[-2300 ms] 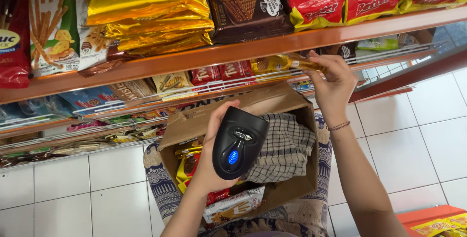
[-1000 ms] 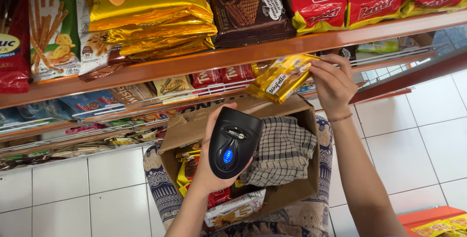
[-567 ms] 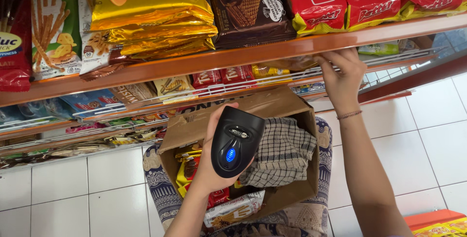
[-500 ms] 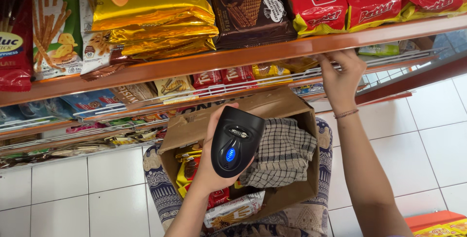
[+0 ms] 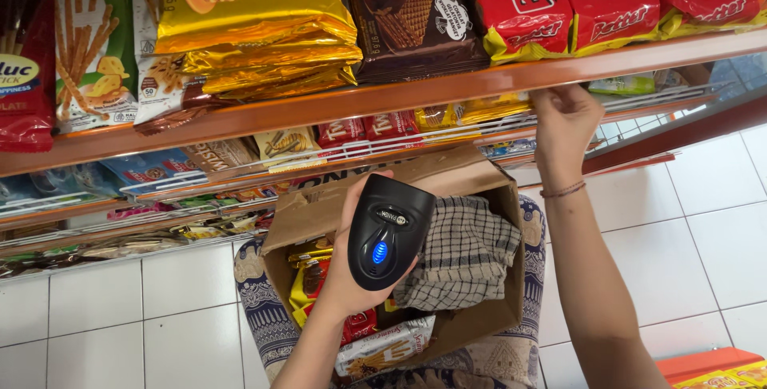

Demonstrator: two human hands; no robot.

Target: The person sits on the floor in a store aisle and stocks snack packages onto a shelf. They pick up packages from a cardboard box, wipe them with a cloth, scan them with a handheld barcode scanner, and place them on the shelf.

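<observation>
From the head view, the left hand point(image 5: 345, 265) is wrapped around a black handheld scanner point(image 5: 389, 231), fingers closed about its body and mostly hidden behind it; only the thumb side shows along its left edge. The scanner sits above an open cardboard box point(image 5: 487, 309) resting on the person's lap, a small blue light glowing on its face.

The right hand point(image 5: 564, 121) reaches up under the orange shelf edge point(image 5: 335, 101) to the wire rack below it. Its fingertips are tucked out of sight behind the shelf lip, so I cannot tell whether they grip anything. A gold wrapped packet point(image 5: 495, 106) lies in the rack just beside that hand, half covered by the shelf.

Inside the box, a checked cloth point(image 5: 467, 249) hides most of the right half; yellow and red snack packs point(image 5: 307, 273) peek out at the left. The top shelf's packets are cut off by the frame.
</observation>
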